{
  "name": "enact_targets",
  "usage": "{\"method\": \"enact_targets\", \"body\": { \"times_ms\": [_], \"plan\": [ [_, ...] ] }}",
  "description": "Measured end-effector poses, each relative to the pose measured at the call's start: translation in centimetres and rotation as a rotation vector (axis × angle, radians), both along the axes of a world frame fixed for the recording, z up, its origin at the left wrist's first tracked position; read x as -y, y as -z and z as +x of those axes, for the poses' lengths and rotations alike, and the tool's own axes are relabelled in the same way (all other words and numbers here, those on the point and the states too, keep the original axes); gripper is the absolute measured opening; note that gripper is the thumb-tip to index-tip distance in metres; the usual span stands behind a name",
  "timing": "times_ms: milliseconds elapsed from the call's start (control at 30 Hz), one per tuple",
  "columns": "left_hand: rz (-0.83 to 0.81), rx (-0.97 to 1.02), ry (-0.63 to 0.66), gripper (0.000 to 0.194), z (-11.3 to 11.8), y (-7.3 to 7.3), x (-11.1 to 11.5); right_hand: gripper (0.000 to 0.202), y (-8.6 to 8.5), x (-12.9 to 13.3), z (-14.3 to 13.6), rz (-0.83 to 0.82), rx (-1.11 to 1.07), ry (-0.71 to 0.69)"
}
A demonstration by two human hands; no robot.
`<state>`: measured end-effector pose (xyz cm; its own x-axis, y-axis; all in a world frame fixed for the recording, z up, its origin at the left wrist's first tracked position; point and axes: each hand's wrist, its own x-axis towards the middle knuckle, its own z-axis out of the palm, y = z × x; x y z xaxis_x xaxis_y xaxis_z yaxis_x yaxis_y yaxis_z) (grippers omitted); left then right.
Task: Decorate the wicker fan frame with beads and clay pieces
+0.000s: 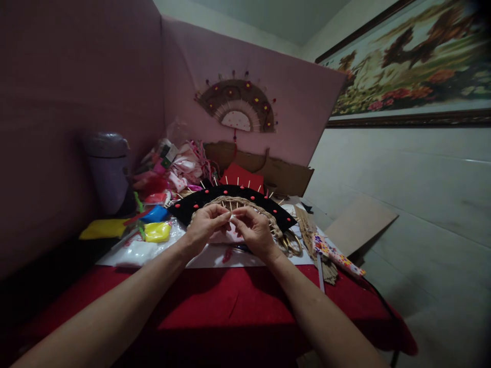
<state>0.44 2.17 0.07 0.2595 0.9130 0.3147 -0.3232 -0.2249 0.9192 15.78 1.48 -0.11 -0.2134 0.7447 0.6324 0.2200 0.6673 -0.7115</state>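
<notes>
My left hand (207,225) and my right hand (253,231) meet at the fingertips, thumbs and forefingers pinched together. Between them shows a tiny whitish bit, too small to name. Just behind and below lies a handmade fan (230,193) with a black band, red dots and thin sticks poking out past its upper edge. A braided tan cord curves along the band's inner side. My hands cover part of the fan's lower middle, where a pale pink area shows.
Yellow clay packet (157,232), blue packet (156,213) and purple container (109,174) stand left. Scissors (293,243) and a floral-patterned strip (337,254) lie right. A finished-looking brown fan (240,102) hangs on the pink panel (299,97). Red cloth (230,296) covers the table.
</notes>
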Motion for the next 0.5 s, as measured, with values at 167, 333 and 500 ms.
{"method": "enact_targets", "body": {
  "times_ms": [167, 333, 500],
  "plan": [
    [-0.008, 0.001, -0.017, 0.028, -0.03, 0.16, -0.12, 0.011, -0.17, 0.07, 0.17, 0.042, 0.080, 0.013],
    [-0.018, 0.002, -0.008, 0.023, 0.04, 0.00, -0.02, 0.009, 0.01, -0.08, 0.19, 0.082, 0.134, 0.070],
    [-0.067, -0.027, -0.010, 0.015, 0.33, -0.19, 0.28, 0.008, 0.30, 0.20, -0.21, 0.137, 0.152, 0.135]
  ]
}}
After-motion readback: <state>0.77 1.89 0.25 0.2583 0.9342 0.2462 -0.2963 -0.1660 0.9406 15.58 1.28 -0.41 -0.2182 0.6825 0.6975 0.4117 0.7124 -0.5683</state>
